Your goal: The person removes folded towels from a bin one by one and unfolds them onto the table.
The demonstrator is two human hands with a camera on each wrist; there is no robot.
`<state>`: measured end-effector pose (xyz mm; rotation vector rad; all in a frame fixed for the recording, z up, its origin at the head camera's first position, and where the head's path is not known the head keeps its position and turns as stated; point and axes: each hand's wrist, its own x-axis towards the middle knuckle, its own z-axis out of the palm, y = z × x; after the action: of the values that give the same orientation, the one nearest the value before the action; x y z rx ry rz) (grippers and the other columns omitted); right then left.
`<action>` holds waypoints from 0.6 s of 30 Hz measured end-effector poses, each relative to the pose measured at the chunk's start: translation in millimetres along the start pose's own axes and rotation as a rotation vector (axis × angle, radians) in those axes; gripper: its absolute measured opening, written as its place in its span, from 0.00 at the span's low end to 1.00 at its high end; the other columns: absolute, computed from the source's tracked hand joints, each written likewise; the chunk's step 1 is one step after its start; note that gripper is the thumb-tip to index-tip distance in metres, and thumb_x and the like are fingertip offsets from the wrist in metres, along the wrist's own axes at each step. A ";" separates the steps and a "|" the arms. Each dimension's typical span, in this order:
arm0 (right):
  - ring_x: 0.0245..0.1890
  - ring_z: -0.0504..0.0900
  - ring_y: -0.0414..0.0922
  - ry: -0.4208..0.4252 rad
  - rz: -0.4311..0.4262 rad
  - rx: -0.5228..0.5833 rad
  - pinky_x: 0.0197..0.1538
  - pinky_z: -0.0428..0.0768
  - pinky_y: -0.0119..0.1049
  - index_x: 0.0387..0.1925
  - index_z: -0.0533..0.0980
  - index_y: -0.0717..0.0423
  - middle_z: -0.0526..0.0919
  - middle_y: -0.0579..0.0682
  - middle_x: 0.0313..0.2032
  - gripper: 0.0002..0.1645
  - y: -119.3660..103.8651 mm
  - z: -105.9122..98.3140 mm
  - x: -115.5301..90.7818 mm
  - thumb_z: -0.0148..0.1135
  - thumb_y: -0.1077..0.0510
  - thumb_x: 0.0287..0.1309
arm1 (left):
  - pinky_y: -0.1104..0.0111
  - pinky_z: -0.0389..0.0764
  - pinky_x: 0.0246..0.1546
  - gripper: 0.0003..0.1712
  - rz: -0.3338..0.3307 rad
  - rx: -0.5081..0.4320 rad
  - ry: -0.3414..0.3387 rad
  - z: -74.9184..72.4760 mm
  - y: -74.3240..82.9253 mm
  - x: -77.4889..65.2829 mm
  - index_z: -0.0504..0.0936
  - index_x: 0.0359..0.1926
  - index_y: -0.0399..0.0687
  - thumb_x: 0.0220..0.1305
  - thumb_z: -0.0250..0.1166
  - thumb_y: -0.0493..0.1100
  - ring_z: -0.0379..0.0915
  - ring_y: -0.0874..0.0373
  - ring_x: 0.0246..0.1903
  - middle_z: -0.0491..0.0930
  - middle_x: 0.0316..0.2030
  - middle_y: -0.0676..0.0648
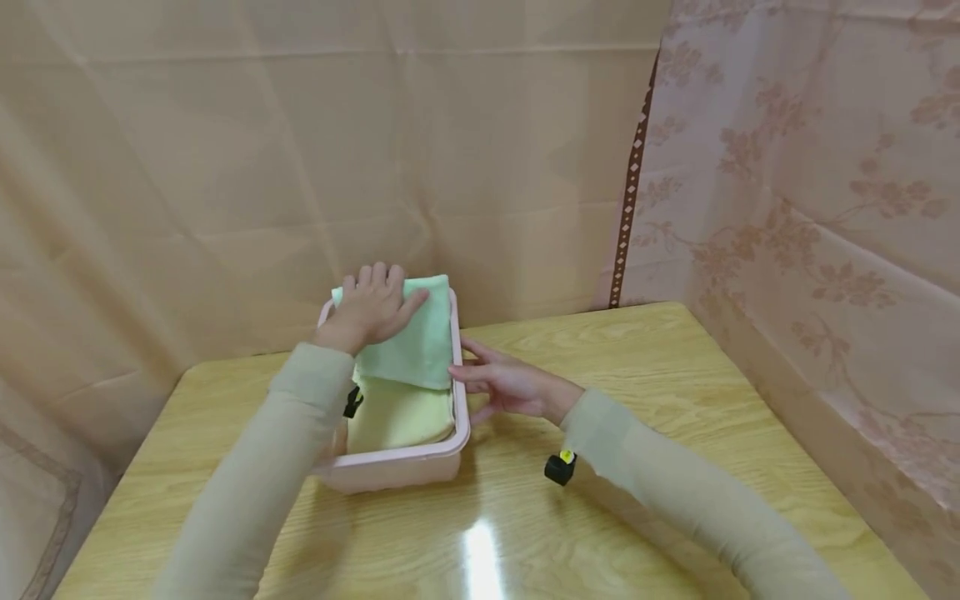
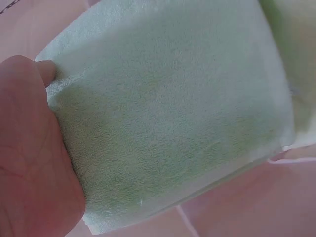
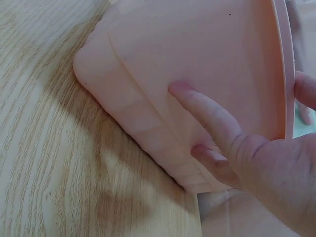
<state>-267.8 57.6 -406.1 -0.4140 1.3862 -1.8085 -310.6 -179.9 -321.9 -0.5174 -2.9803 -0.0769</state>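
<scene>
A pink plastic basket [image 1: 390, 471] stands on the table, its sides tapering downward. Inside lies a folded yellow towel [image 1: 397, 412] in the near part, with a light green towel [image 1: 408, 358] over the far part. My left hand [image 1: 371, 308] rests on the green towel near its far edge, fingers extended. In the left wrist view, the palm and a digit lie along the edge of that terry cloth; the other fingers are hidden. My right hand [image 1: 517, 383] holds the basket's right side: thumb at the rim, fingers [image 3: 207, 111] against the outer wall.
The wooden table [image 1: 637, 400] has its back edge close behind the basket. A beige curtain [image 1: 450, 167] hangs behind it, and a floral pink cloth [image 1: 825, 208] hangs on the right. Black wrist cameras [image 1: 559, 468] sit below both wrists.
</scene>
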 end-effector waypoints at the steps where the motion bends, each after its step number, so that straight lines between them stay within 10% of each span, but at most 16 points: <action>1: 0.74 0.58 0.62 0.000 -0.003 -0.006 0.49 0.80 0.64 0.80 0.45 0.33 0.57 0.60 0.76 0.43 2.1 1.5 -0.3 0.54 0.53 0.75 | 0.45 0.61 0.49 0.31 0.009 0.007 0.018 -1.8 0.2 -3.5 0.64 0.49 0.35 0.79 0.39 0.62 0.61 0.36 0.47 0.65 0.44 0.35; 18: 0.75 0.56 0.64 0.030 -0.002 0.001 0.51 0.79 0.65 0.81 0.44 0.35 0.54 0.63 0.77 0.44 6.0 9.2 -2.2 0.55 0.54 0.74 | 0.46 0.61 0.48 0.29 0.018 0.064 0.142 -42.9 12.1 -22.8 0.63 0.47 0.36 0.79 0.42 0.61 0.59 0.38 0.44 0.64 0.41 0.36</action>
<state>-257.8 52.8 -408.0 -0.3897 1.4059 -1.8240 -280.7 -179.1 -281.7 -0.5090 -2.8296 -0.0163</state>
